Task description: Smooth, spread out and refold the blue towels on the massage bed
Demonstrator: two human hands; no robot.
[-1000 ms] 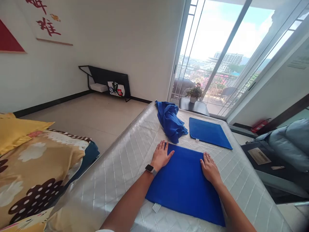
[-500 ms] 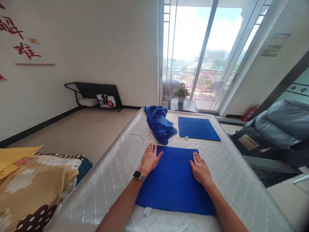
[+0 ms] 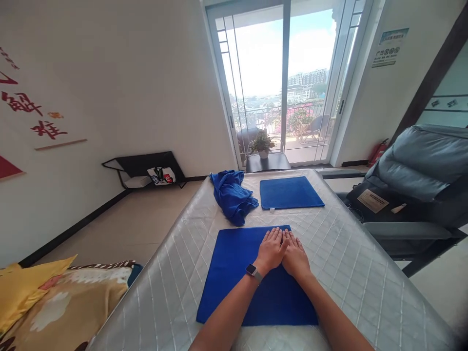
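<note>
A blue towel (image 3: 234,278) lies spread flat on the silver quilted mattress (image 3: 161,292). My left hand (image 3: 271,249), with a watch on its wrist, rests palm down on the towel's upper right part, fingers stretched out. Right beside it, my right hand (image 3: 294,256) lies flat near the towel's upper right corner, and the two thumbs meet or overlap. Neither hand grips anything. Beyond the hands lie a crumpled blue towel (image 3: 234,197) at the left and another flat blue towel (image 3: 290,192) at the right, with a small white tag on its near edge.
A dark armchair (image 3: 417,165) stands at the right of the mattress. Left of it lie a patterned blanket (image 3: 69,307) and a yellow pillow (image 3: 40,287). At the far end stands a chair (image 3: 268,163) bearing a potted plant (image 3: 263,144), before the glass door.
My left hand has slid right across the towel, from its left edge to beside my right hand. The right hand stays near the right edge. The camera view has turned a little.
</note>
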